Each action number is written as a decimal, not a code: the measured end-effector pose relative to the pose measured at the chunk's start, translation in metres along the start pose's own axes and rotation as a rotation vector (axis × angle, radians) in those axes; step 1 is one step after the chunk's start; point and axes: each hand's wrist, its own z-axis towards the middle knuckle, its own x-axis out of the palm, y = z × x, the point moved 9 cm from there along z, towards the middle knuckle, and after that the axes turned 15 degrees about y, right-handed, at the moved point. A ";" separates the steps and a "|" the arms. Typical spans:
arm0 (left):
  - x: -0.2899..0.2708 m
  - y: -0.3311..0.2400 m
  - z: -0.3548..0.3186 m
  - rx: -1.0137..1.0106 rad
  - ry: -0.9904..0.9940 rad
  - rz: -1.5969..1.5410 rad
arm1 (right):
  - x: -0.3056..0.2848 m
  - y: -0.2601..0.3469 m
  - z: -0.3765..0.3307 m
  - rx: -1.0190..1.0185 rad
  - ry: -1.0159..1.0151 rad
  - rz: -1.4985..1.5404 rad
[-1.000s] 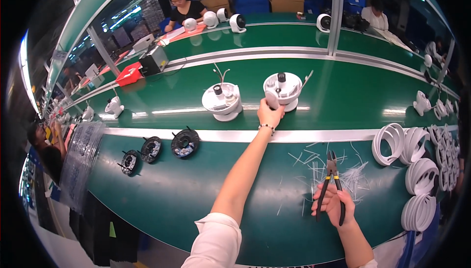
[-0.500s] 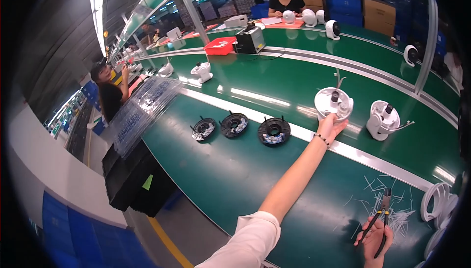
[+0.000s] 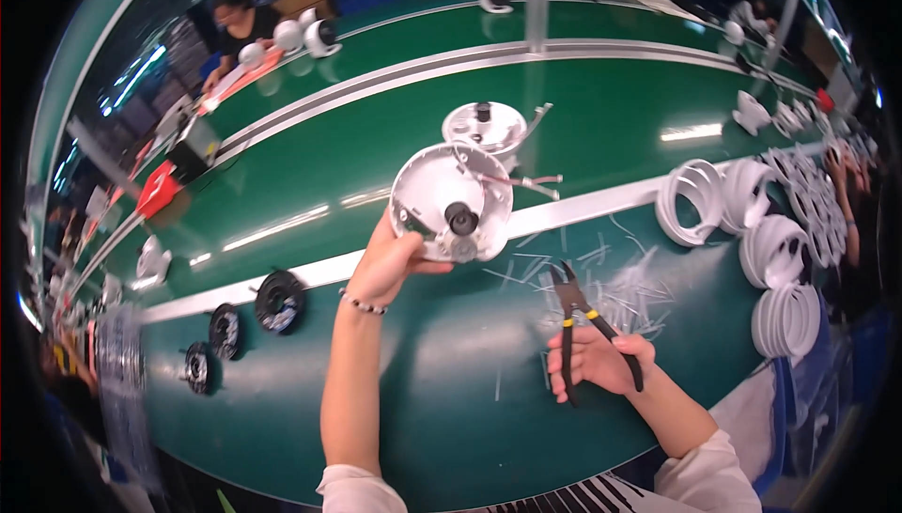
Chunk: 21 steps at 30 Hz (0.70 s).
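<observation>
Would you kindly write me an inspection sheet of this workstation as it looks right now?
Surface: green bench with a pale strip across it.
Job's things: left hand holds up a white round housing, its open side toward the camera; right hand grips black-handled cutters.
Clutter: cut white tie ends scattered by the cutters; three black round parts at left; stacks of white rings at right.
Hands: both shut on their items.
Cables: thin wires stick out of the housing.
Surroundings: a second white housing behind; other people at the far benches.
</observation>
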 end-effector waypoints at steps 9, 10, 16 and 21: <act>0.063 0.031 0.005 -0.150 0.160 0.013 | -0.007 0.004 -0.006 -0.030 -0.015 0.034; 0.066 0.035 0.005 -0.183 0.198 0.040 | -0.008 0.005 -0.005 -0.038 -0.011 0.035; 0.088 0.035 0.003 -0.164 0.261 0.117 | -0.011 0.011 -0.006 -0.063 -0.027 0.033; 0.090 0.034 0.001 -0.175 0.274 0.142 | -0.011 0.017 -0.005 -0.103 -0.022 0.011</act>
